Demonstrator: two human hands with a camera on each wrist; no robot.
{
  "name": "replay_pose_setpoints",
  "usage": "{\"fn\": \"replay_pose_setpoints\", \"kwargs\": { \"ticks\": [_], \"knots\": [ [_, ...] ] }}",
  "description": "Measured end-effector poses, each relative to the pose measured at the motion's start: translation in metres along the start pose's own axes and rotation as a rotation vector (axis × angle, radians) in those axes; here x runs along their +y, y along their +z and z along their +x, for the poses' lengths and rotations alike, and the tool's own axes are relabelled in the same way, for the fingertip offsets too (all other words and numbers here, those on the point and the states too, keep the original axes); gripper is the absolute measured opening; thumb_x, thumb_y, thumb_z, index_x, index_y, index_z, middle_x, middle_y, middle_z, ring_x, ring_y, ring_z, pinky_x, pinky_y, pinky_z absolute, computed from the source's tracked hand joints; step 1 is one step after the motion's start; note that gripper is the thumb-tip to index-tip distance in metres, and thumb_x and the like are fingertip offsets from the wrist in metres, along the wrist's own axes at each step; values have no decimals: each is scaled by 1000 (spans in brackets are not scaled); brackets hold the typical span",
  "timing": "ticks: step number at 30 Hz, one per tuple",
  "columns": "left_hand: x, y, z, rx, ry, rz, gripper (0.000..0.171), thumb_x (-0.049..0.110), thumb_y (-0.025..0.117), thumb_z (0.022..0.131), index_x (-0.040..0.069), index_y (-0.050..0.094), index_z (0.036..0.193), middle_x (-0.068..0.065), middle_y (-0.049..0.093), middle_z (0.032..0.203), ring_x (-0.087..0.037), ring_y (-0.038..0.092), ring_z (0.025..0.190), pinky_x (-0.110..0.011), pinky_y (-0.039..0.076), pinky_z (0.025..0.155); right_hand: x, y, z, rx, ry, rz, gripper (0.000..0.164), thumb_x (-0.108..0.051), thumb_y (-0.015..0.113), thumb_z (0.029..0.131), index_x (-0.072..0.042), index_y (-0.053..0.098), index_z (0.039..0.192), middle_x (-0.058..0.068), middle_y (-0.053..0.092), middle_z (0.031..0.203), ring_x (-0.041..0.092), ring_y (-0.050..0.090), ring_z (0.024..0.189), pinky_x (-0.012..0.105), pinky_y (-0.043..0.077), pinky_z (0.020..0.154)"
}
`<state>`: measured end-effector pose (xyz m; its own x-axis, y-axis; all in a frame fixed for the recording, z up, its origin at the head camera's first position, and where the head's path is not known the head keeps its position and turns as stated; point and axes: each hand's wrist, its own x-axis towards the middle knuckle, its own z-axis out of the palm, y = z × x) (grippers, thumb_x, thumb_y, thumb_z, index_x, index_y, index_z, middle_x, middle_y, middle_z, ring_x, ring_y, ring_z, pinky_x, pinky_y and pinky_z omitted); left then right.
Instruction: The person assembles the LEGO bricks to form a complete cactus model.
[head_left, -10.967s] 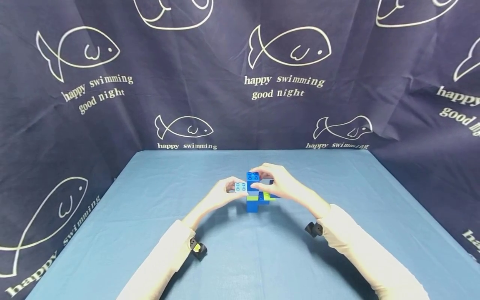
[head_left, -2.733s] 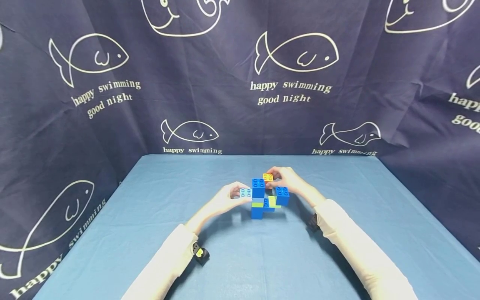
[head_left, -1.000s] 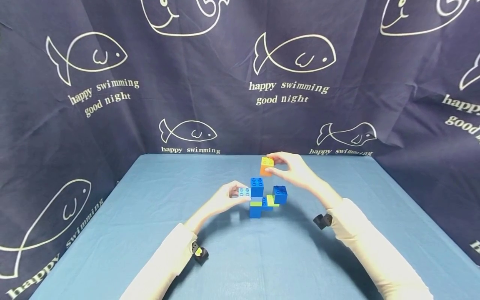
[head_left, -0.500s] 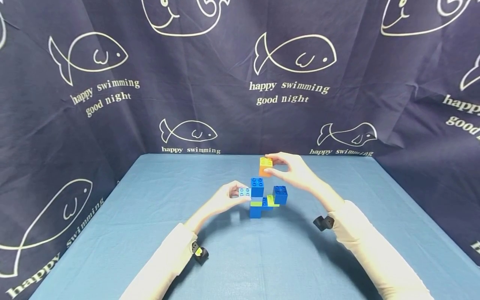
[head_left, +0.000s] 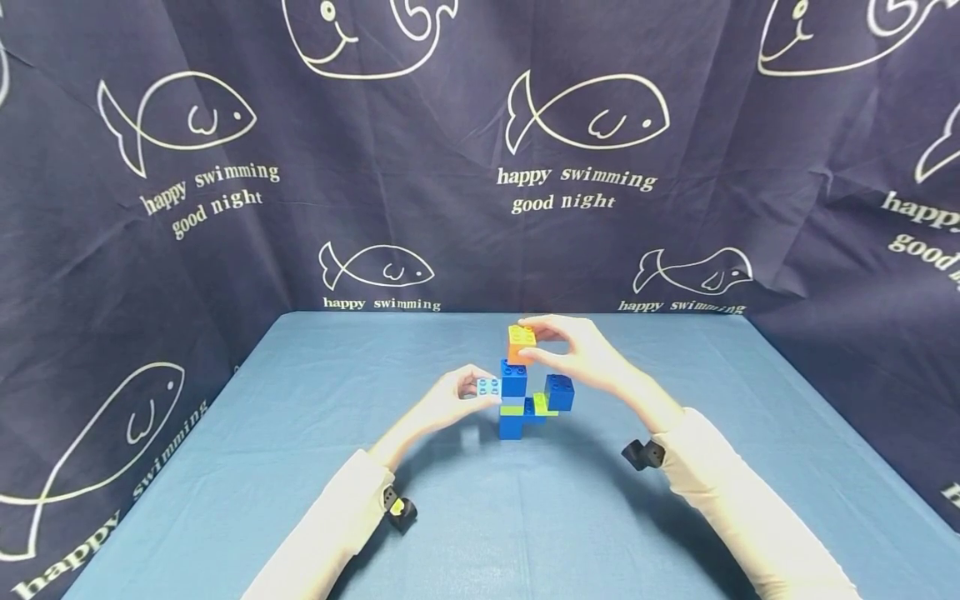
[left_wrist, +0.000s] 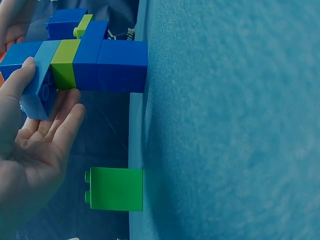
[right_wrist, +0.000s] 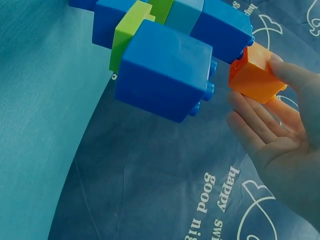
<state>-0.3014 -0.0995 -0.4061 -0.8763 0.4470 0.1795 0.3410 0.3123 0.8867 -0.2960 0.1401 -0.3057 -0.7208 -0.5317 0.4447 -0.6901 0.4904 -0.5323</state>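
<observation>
A stack of toy building bricks stands mid-table. In it are a bottom blue brick (head_left: 510, 429), a lime brick (left_wrist: 66, 64), a light blue brick (head_left: 488, 387) jutting left and an upper blue brick (head_left: 513, 382). My left hand (head_left: 446, 400) pinches the light blue brick, thumb on its side. An orange brick (right_wrist: 256, 75) is pinched in my right hand (head_left: 581, 354), right at the studs of the upper blue brick. On the stack's right arm, another blue brick (right_wrist: 165, 70) sits over a lime piece (head_left: 542, 403).
A loose green brick (left_wrist: 115, 189) stands on the blue tablecloth (head_left: 480, 525), left of the stack in the left wrist view. Behind the table hangs a dark curtain (head_left: 465, 200) with fish drawings.
My right hand, earlier on the upper blue brick, later brought the orange brick up from behind the stack. It has now moved left and down onto the stack's top. The left hand kept its grip.
</observation>
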Motion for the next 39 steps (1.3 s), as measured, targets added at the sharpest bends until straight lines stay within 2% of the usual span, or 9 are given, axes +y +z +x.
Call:
{"fn": "replay_pose_setpoints", "kwargs": {
  "ticks": [5, 13, 18, 25, 39],
  "knots": [
    [1, 0, 0, -1, 1, -7, 34, 25, 71, 84, 8, 60, 111, -4, 67, 98, -17, 65, 93, -29, 51, 82, -2, 2, -1, -3, 1, 1, 49, -22, 73, 82, -7, 57, 127, 8, 67, 114, 22, 65, 100, 41, 51, 90],
    [0, 0, 0, -6, 5, -27, 38, 21, 70, 85, 1, 58, 114, -9, 67, 99, -13, 64, 91, -27, 51, 83, -1, 6, -1, 2, -5, 8, 43, -21, 72, 83, -8, 60, 122, 6, 68, 109, 20, 66, 97, 40, 51, 89],
    [2, 1, 0, 0, -7, -21, 34, 17, 69, 85, 2, 58, 114, -11, 67, 100, -12, 64, 90, -26, 50, 82, -1, 7, -2, 6, -25, 14, 42, -20, 72, 83, -7, 60, 122, 7, 68, 109, 21, 66, 97, 40, 51, 88],
    [1, 1, 0, -12, -4, -25, 36, 11, 68, 86, -4, 56, 115, -15, 66, 101, -9, 63, 88, -25, 50, 82, -2, 8, -2, 1, -44, 21, 41, -18, 73, 82, -7, 61, 120, 7, 69, 108, 19, 66, 94, 39, 52, 87],
    [-1, 1, 1, -1, 19, -38, 31, 22, 71, 84, 6, 59, 109, -7, 67, 97, -11, 65, 87, -26, 51, 79, -2, 9, -2, -22, -21, 28, 39, -19, 73, 82, -9, 61, 117, 3, 67, 106, 14, 65, 92, 34, 52, 88]
  ]
}}
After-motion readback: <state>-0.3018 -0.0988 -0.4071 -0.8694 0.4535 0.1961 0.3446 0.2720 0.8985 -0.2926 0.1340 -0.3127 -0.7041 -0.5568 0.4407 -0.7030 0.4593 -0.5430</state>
